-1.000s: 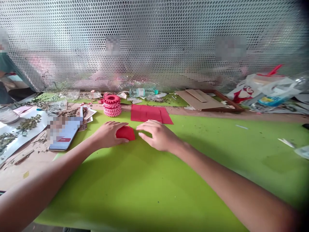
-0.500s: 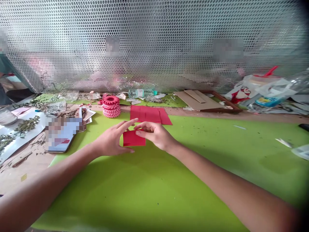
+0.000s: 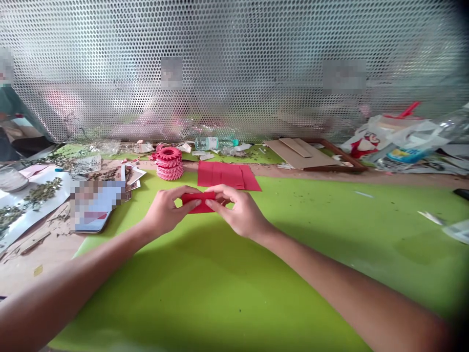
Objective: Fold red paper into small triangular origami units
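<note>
A small red piece of paper (image 3: 202, 208) is held up between both hands above the green table covering. My left hand (image 3: 166, 208) pinches its left side, thumb on the near face and fingers behind. My right hand (image 3: 240, 210) grips the right side the same way, the two thumb tips close together near the upper middle. Just beyond the hands lie several flat red paper sheets (image 3: 227, 175), overlapping one another. To their left stands a round stack of folded red and pink paper rings with pointed edges (image 3: 169, 164).
A phone (image 3: 93, 208) rests at the left beside dried plant bits on white paper (image 3: 54, 195). A clear bottle (image 3: 212, 143) lies at the back. Brown boards (image 3: 298, 150) and plastic bags (image 3: 403, 139) are at the back right, before a perforated metal screen (image 3: 234, 63).
My left hand has closed from a spread pose onto the paper's left side. The paper has risen slightly and now shows a narrower face, with both thumbs on it.
</note>
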`<state>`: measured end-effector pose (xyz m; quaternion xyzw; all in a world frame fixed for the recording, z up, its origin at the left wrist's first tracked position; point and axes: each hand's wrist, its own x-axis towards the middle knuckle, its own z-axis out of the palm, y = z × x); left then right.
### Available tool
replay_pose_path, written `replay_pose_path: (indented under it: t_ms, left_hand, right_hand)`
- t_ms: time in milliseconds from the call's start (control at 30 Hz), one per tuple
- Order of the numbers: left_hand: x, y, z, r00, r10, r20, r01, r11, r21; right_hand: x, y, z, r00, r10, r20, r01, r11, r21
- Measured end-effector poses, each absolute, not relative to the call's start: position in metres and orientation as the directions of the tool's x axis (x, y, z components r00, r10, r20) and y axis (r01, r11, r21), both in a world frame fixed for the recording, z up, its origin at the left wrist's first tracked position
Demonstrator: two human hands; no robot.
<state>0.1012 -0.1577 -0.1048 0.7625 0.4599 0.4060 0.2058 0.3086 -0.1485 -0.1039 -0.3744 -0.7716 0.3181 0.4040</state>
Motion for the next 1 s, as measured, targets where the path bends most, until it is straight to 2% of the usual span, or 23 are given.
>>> replay_pose_path:
  t_ms: [100, 300, 767, 867, 1000]
  left_hand:
    - [0.1017, -0.1575, -0.1061, 0.213, 0.867, 0.451, 0.513, -0.492, 0.704]
    - [0.1013, -0.1562, -0.1065, 0.201, 0.847, 0.492, 0.513, -0.519, 0.684]
    - [0.1007, -0.1563, -0.1048, 0.206, 0.857, 0.471, 0.473, -0.509, 0.719]
    - [0.1006, -0.1561, -0.1050, 0.204, 0.858, 0.471, 0.469, -0.508, 0.723]
    - [0.1021, -0.1571, -0.1060, 0.191, 0.869, 0.456, 0.460, -0.490, 0.741]
  right_hand:
    - [0.3083, -0.1478, -0.1057, -0.386, 0.817, 0.428, 0.317, 0.553, -0.771]
    - [0.3090, -0.1480, -0.1053, -0.381, 0.826, 0.415, 0.291, 0.533, -0.795]
    - [0.3078, -0.1457, -0.1079, -0.351, 0.857, 0.377, 0.211, 0.465, -0.860]
    - [0.3086, -0.1460, -0.1054, -0.356, 0.874, 0.331, 0.208, 0.419, -0.884]
    - [0.3083, -0.1446, -0.1034, -0.434, 0.883, 0.175, 0.167, 0.270, -0.948]
